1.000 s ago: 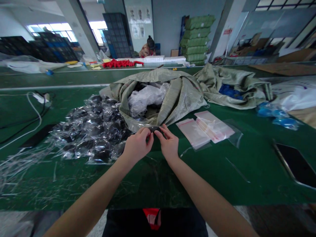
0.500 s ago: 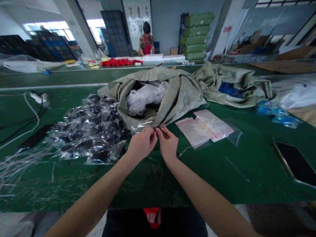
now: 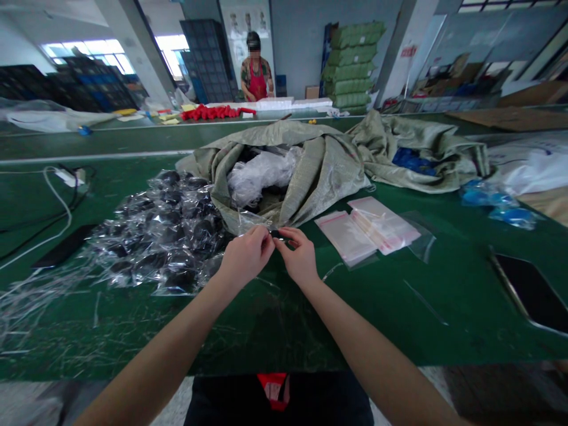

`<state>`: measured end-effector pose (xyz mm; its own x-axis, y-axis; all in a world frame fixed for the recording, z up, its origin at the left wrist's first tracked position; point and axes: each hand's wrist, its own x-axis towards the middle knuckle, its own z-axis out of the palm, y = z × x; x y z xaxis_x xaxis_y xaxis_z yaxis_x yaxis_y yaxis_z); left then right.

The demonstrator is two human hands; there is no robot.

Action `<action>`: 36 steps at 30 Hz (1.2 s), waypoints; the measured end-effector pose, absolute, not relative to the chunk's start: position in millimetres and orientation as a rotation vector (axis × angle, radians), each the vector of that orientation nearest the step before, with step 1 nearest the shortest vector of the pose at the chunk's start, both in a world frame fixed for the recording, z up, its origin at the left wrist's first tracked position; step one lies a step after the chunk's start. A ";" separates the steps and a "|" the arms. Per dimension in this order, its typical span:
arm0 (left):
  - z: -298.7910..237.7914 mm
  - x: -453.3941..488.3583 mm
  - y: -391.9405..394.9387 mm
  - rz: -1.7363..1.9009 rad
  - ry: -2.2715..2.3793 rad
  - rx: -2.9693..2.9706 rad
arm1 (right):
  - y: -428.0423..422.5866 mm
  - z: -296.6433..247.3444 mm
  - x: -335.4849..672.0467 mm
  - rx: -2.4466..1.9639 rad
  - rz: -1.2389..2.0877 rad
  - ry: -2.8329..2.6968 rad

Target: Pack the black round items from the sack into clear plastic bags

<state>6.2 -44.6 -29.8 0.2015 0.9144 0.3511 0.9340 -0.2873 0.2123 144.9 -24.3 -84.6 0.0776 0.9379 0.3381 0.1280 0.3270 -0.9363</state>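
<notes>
My left hand (image 3: 246, 255) and my right hand (image 3: 299, 256) meet above the green table (image 3: 399, 313), both pinched on a small clear plastic bag (image 3: 261, 222) with a dark item inside. Just beyond them lies an open grey-green woven sack (image 3: 319, 163) with crumpled clear plastic (image 3: 260, 174) in its mouth. Left of my hands is a heap of clear-bagged black parts (image 3: 164, 231). To the right lie flat empty clear bags with red strips (image 3: 366, 228).
A black phone (image 3: 532, 293) rests at the right, a dark flat device (image 3: 62, 248) and cables (image 3: 57, 201) at the left. A second sack (image 3: 421, 148) holds blue items. A person in a red apron (image 3: 254, 68) stands at a far table with red pieces (image 3: 213, 112).
My hands have stayed pinched together and shifted slightly on the small bag. The person at the far table has risen from bent over to standing upright.
</notes>
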 end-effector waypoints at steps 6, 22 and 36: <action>-35.6 6.5 -42.6 -0.760 -1.838 -2.412 | -24.4 -88.2 142.3 -1.045 0.868 -1.354; -23.3 -9.5 -31.1 -1.207 -2.107 -2.376 | -15.0 -43.1 142.8 -1.262 0.757 -1.343; 23.8 -10.0 -34.7 -1.454 -2.271 -2.136 | -12.9 60.4 130.3 -1.486 0.109 -1.941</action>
